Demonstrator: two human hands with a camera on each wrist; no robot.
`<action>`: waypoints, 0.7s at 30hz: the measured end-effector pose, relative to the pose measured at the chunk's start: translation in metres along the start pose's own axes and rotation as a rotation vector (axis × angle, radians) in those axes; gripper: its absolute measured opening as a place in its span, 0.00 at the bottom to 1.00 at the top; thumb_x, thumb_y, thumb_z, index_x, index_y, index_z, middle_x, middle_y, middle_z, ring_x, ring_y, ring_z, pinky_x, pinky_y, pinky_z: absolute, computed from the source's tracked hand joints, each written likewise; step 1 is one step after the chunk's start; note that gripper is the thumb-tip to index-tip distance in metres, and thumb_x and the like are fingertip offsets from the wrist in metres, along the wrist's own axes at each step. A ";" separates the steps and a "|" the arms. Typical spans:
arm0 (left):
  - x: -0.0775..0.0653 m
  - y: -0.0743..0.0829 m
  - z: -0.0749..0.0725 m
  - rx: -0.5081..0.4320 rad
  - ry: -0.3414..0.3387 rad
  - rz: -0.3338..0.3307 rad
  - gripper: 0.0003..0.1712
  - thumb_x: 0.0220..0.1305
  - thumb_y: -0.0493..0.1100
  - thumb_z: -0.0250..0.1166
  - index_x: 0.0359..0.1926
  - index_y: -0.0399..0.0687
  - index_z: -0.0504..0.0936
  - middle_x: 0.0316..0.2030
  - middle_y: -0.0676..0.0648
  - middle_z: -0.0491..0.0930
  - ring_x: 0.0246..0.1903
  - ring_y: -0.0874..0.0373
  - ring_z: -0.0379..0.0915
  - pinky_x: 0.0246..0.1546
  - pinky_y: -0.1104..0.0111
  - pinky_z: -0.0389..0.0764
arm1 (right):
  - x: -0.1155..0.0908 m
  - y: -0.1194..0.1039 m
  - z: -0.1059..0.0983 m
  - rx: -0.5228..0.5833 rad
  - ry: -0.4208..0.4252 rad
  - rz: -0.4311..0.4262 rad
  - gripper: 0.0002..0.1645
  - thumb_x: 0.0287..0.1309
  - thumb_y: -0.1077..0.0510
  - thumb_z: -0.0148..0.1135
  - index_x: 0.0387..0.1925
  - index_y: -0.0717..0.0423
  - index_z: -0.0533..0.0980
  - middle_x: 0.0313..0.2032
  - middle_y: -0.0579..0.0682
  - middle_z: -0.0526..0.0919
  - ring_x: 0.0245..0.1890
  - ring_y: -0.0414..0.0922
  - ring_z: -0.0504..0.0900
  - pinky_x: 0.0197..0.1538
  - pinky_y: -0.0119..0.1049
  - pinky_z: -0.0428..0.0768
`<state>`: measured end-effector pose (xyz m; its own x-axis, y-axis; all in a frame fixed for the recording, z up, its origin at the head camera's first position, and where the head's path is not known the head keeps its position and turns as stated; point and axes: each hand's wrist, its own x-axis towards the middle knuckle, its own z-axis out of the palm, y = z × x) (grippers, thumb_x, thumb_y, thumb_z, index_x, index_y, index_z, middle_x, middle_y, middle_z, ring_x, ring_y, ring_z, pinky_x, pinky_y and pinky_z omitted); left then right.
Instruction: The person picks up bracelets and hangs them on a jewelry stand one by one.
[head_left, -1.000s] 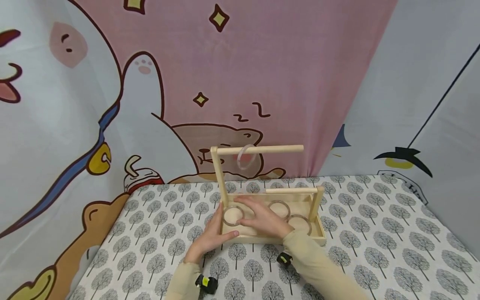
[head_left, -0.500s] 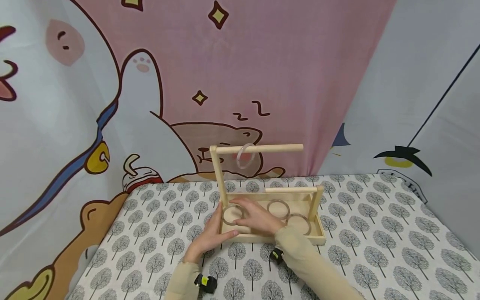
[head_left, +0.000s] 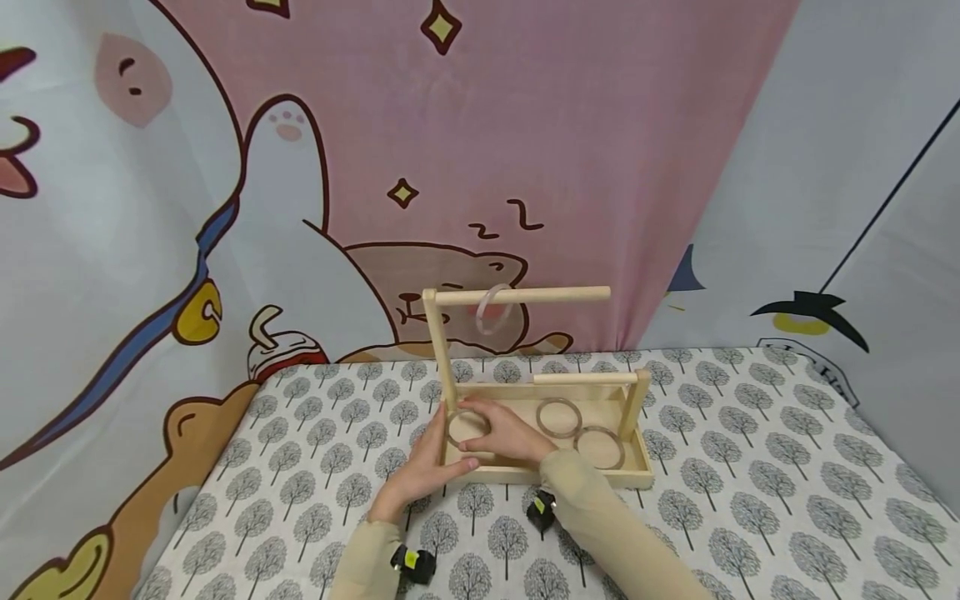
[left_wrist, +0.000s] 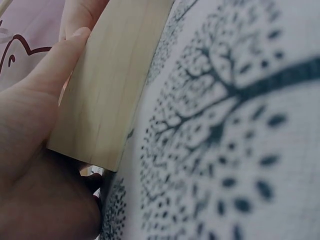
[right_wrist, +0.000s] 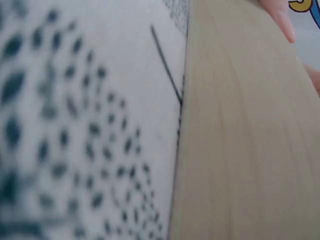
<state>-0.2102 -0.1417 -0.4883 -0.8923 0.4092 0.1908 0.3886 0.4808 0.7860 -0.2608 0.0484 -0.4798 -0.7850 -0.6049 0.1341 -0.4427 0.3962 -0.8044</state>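
Observation:
A pale wooden bangle stand (head_left: 510, 475) with a shallow tray base stands on the table. My left hand (head_left: 420, 471) holds its front left corner, thumb over the front rim and fingers along the left side; in the left wrist view, this hand (left_wrist: 35, 110) lies against the wooden wall (left_wrist: 110, 90). Inside the tray's left end, my right hand (head_left: 504, 432) spans a translucent bangle (head_left: 454, 433) between thumb and fingers. Two more bangles, one farther back (head_left: 558, 436) and one nearer (head_left: 600, 468), lie at the right end. Another bangle (head_left: 483, 312) hangs on the tall bar.
The tall bar (head_left: 555, 294) reaches right from the left post (head_left: 441, 350). A shorter, lower bar (head_left: 581, 379) points left from the right post (head_left: 634, 407). Tree-print cloth (head_left: 750, 467) covers the table, and a cartoon curtain (head_left: 600, 125) hangs behind.
My right hand has shifted left in the tray, and its thumb and fingers have come round the left bangle. The left hand stays at the corner.

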 end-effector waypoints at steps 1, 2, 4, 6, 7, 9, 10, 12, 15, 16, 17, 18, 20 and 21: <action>0.000 -0.001 0.001 0.004 0.003 0.008 0.60 0.59 0.49 0.68 0.73 0.31 0.34 0.73 0.30 0.36 0.68 0.27 0.41 0.58 0.29 0.47 | 0.001 0.001 0.001 0.009 -0.005 0.001 0.44 0.51 0.56 0.73 0.68 0.60 0.65 0.68 0.63 0.61 0.66 0.60 0.62 0.66 0.60 0.58; 0.000 -0.002 0.001 0.008 0.006 0.018 0.60 0.59 0.49 0.68 0.74 0.31 0.34 0.73 0.30 0.37 0.67 0.27 0.41 0.57 0.29 0.48 | 0.002 0.001 0.002 0.013 -0.012 0.000 0.45 0.51 0.56 0.73 0.68 0.61 0.64 0.69 0.63 0.61 0.67 0.60 0.61 0.66 0.60 0.57; 0.000 -0.004 0.002 0.012 0.012 0.034 0.60 0.59 0.49 0.68 0.74 0.32 0.34 0.73 0.30 0.37 0.67 0.27 0.41 0.57 0.28 0.48 | 0.003 0.002 0.003 0.013 -0.024 -0.007 0.46 0.51 0.56 0.73 0.69 0.61 0.63 0.69 0.65 0.59 0.67 0.61 0.59 0.66 0.62 0.56; 0.000 -0.004 0.002 0.018 0.012 0.031 0.60 0.59 0.49 0.68 0.74 0.32 0.34 0.73 0.30 0.37 0.67 0.27 0.41 0.57 0.28 0.48 | 0.004 0.002 0.003 0.008 -0.036 -0.005 0.46 0.51 0.56 0.73 0.69 0.62 0.62 0.69 0.65 0.59 0.68 0.61 0.58 0.67 0.61 0.54; 0.001 -0.003 0.002 0.015 0.010 0.026 0.61 0.59 0.49 0.68 0.74 0.32 0.34 0.73 0.30 0.37 0.67 0.27 0.41 0.57 0.28 0.47 | 0.004 0.002 0.004 0.007 -0.039 -0.005 0.47 0.51 0.56 0.73 0.69 0.63 0.61 0.69 0.65 0.59 0.68 0.61 0.58 0.67 0.60 0.54; 0.001 -0.002 0.002 0.017 0.005 0.009 0.61 0.59 0.49 0.68 0.73 0.31 0.34 0.72 0.30 0.37 0.68 0.28 0.41 0.58 0.29 0.47 | 0.004 0.002 0.004 -0.009 -0.043 0.000 0.48 0.51 0.56 0.73 0.69 0.64 0.61 0.69 0.65 0.60 0.68 0.60 0.59 0.68 0.58 0.54; 0.001 -0.002 0.001 0.022 0.000 -0.005 0.61 0.59 0.49 0.68 0.74 0.32 0.34 0.73 0.30 0.37 0.68 0.28 0.41 0.59 0.30 0.47 | 0.004 0.002 0.005 -0.019 -0.046 0.008 0.48 0.51 0.56 0.73 0.69 0.65 0.61 0.68 0.64 0.61 0.68 0.59 0.59 0.68 0.57 0.55; 0.001 -0.001 0.001 0.025 -0.008 -0.021 0.61 0.59 0.49 0.69 0.74 0.32 0.34 0.73 0.31 0.36 0.68 0.29 0.40 0.60 0.31 0.46 | 0.003 0.002 0.005 -0.045 -0.054 0.017 0.48 0.50 0.55 0.73 0.69 0.66 0.60 0.68 0.64 0.62 0.67 0.58 0.61 0.68 0.55 0.56; 0.001 -0.001 0.001 0.029 -0.011 -0.035 0.62 0.59 0.51 0.69 0.74 0.34 0.33 0.73 0.32 0.36 0.69 0.30 0.40 0.60 0.31 0.46 | 0.001 0.002 0.004 -0.089 -0.063 0.021 0.48 0.50 0.54 0.73 0.67 0.68 0.62 0.66 0.65 0.64 0.66 0.59 0.63 0.68 0.54 0.58; 0.001 -0.001 0.001 0.027 -0.011 -0.036 0.62 0.59 0.51 0.69 0.74 0.34 0.33 0.73 0.32 0.36 0.69 0.30 0.39 0.60 0.31 0.45 | 0.001 0.002 0.003 -0.099 -0.067 0.022 0.47 0.50 0.54 0.72 0.67 0.68 0.62 0.66 0.65 0.64 0.65 0.59 0.63 0.67 0.54 0.59; 0.001 -0.001 0.000 0.026 -0.013 -0.038 0.62 0.59 0.51 0.68 0.74 0.35 0.33 0.73 0.33 0.36 0.69 0.31 0.38 0.60 0.31 0.45 | 0.001 0.003 0.003 -0.108 -0.069 0.017 0.47 0.50 0.54 0.72 0.67 0.68 0.62 0.66 0.65 0.64 0.65 0.59 0.64 0.67 0.55 0.59; 0.001 0.000 0.000 0.026 -0.012 -0.040 0.62 0.59 0.52 0.68 0.74 0.35 0.33 0.73 0.33 0.36 0.69 0.31 0.38 0.60 0.30 0.44 | 0.001 0.003 0.002 -0.115 -0.071 0.013 0.47 0.49 0.54 0.72 0.66 0.69 0.63 0.65 0.66 0.65 0.64 0.59 0.65 0.67 0.55 0.60; 0.000 0.000 0.000 0.019 -0.014 -0.045 0.62 0.59 0.52 0.68 0.74 0.35 0.33 0.73 0.33 0.35 0.69 0.31 0.38 0.60 0.30 0.43 | 0.001 0.004 0.002 -0.126 -0.071 0.006 0.46 0.49 0.54 0.72 0.66 0.68 0.64 0.64 0.66 0.65 0.64 0.59 0.65 0.66 0.55 0.61; 0.000 0.000 0.000 0.018 -0.014 -0.047 0.62 0.59 0.53 0.68 0.74 0.35 0.32 0.73 0.33 0.35 0.69 0.31 0.37 0.60 0.30 0.43 | 0.001 0.004 0.002 -0.131 -0.069 -0.001 0.46 0.48 0.54 0.72 0.66 0.69 0.64 0.64 0.66 0.65 0.63 0.59 0.66 0.66 0.55 0.61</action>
<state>-0.2107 -0.1418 -0.4878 -0.9064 0.3967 0.1449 0.3500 0.5135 0.7835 -0.2626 0.0484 -0.4840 -0.7546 -0.6499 0.0911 -0.5002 0.4797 -0.7209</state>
